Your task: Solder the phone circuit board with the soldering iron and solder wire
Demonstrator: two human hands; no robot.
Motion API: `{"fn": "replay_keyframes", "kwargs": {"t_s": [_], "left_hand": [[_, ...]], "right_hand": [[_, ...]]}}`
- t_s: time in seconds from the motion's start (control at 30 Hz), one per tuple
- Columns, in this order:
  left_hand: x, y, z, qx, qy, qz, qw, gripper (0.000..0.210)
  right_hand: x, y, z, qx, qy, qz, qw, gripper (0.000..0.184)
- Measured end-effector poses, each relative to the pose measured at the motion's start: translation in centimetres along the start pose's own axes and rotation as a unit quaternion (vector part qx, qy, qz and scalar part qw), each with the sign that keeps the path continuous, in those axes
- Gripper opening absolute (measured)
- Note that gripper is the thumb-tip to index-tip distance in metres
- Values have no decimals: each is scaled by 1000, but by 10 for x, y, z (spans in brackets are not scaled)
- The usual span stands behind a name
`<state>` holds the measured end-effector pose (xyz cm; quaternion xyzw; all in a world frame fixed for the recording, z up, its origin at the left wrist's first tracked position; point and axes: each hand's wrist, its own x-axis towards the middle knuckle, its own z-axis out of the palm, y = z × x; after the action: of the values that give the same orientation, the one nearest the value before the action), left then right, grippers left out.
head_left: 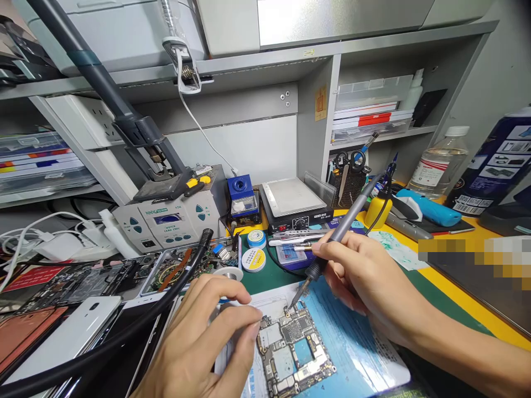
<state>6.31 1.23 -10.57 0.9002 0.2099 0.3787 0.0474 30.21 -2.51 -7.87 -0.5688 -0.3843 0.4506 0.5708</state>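
Note:
My right hand (365, 271) grips a soldering iron (338, 229) like a pen. Its tip points down to the upper edge of a phone circuit board (286, 337), by a small metal part there; whether it touches cannot be told. The board lies flat on a blue and white sheet (352, 337). My left hand (207, 337) is closed in a pinch, thumb and index fingertips together at the board's upper left edge. What the fingertips hold, if anything, is hidden. Behind that hand, a white spool (230, 275) is partly visible.
A black hose (182, 293) curves across the left, over phones and a tray of boards (166, 271). A rework station (170, 218), a blue soldering station (240, 193), a heating plate (294, 196) and round tins (254, 260) stand behind. Bottles (435, 163) are at right.

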Motion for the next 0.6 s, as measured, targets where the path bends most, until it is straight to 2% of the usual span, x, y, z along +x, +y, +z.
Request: {"fn": "replay_keyframes", "kwargs": {"t_s": [0.5,0.6], "left_hand": [[-1,2,0,-8,1,11,1000,25],[-1,3,1,-10,15,8,1000,26]], "right_hand": [[-3,-1,0,-39,-20,-16,999,36],[-3,-2,1,-40,-19,-17,999,34]]}}
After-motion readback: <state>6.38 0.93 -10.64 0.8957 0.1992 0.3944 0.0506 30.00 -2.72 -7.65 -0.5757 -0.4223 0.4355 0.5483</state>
